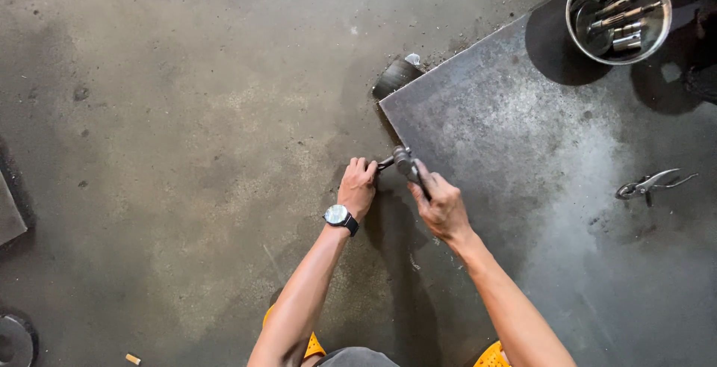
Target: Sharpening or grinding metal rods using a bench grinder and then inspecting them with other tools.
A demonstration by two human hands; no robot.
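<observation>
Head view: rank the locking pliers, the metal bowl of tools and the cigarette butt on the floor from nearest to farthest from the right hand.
From the right hand:
1. Locking pliers, off to the right on the dark metal plate.
2. Metal bowl of tools, up at the plate's top right corner.
3. Cigarette butt, far left on the floor's bottom edge.

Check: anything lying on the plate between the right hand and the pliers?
Nothing. In the head view, the stretch of metal plate between the right hand and the pliers is bare, showing only pale dusty scuffing.
</observation>
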